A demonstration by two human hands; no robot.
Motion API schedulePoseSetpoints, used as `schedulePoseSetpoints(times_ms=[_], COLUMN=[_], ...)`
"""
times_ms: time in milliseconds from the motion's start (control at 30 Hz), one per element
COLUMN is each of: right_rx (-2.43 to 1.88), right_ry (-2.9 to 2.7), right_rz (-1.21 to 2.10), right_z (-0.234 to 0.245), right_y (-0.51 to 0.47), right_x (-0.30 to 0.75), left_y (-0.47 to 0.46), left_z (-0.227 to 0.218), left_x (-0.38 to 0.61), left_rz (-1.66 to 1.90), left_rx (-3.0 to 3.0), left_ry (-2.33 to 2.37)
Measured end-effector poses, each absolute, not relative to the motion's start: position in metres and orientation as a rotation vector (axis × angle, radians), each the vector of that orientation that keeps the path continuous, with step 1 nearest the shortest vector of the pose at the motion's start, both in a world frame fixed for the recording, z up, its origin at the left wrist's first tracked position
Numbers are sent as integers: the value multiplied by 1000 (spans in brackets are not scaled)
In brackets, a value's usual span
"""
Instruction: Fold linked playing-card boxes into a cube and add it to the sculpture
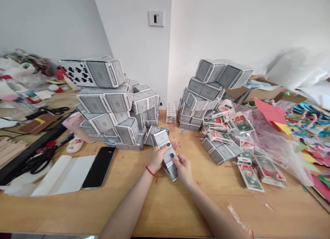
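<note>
Both of my hands hold a stack of grey-backed playing cards (167, 153) just above the wooden table (165, 201). My left hand (157, 158) grips the stack from the left, a red thread around its wrist. From the right, my right hand (182, 166) has its fingers wrapped round the stack's lower end. The upper cards lean toward a pile of grey card decks (116, 105) at the left. A second pile of decks (206, 91) rises at the right.
A black phone (99, 166) and white paper (64, 173) lie at the left, with scissors (41, 158) beyond. Red-and-green card boxes (247, 163), clear plastic wrap (273, 139) and coloured paper scraps (309, 142) crowd the right side. A cardboard box (260, 91) stands behind.
</note>
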State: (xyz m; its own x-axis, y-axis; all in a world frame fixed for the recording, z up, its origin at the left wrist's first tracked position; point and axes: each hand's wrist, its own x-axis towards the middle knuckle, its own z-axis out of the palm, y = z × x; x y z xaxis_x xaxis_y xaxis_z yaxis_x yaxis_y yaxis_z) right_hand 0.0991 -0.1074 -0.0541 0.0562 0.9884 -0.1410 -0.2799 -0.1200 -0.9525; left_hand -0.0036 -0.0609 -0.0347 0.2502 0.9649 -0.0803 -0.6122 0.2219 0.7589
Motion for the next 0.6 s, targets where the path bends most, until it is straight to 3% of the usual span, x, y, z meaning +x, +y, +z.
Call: schedulePoseSetpoints(times_ms=[167,600], right_rx=[-1181,-1202], right_ry=[-1022,-1120], right_rz=[1319,1323], right_z=[-54,-58], right_y=[-109,-109], right_x=[100,102], left_y=[-54,-49], left_z=[-27,-21], left_x=[-18,-14], left_rz=[1277,1460], left_rx=[467,413], left_ry=[446,610])
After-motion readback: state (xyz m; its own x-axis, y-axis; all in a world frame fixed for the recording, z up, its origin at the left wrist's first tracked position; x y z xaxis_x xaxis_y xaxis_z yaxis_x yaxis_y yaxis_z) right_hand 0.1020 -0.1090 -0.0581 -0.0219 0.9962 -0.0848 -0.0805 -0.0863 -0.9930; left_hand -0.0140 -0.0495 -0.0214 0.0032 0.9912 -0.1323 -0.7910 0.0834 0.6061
